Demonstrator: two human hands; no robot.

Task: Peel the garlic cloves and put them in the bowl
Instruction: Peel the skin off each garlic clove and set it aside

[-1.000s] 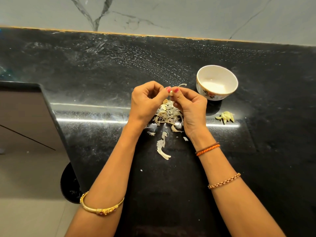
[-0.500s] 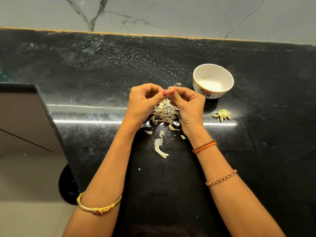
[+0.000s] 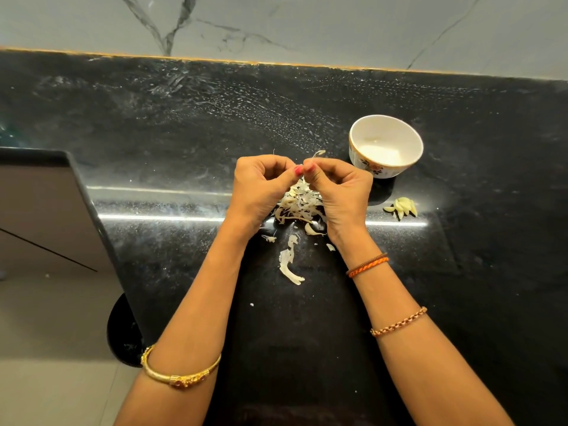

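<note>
My left hand and my right hand meet thumb to thumb above the black counter, both pinched on a small garlic clove that is almost hidden between the fingertips. A thin strip of skin sticks up from the right fingers. Under the hands lies a heap of garlic peels. A white bowl with a flower pattern stands to the right, apart from the hands; I see no cloves inside it. A small pile of garlic cloves lies on the counter just below the bowl.
Loose peel scraps lie nearer to me between my forearms. The black counter runs back to a marble wall. Its edge drops off at the left to a tiled floor.
The hands stay together on the clove with only small finger shifts. The view has drifted slightly, and the bowl and piles are unmoved on the counter.
</note>
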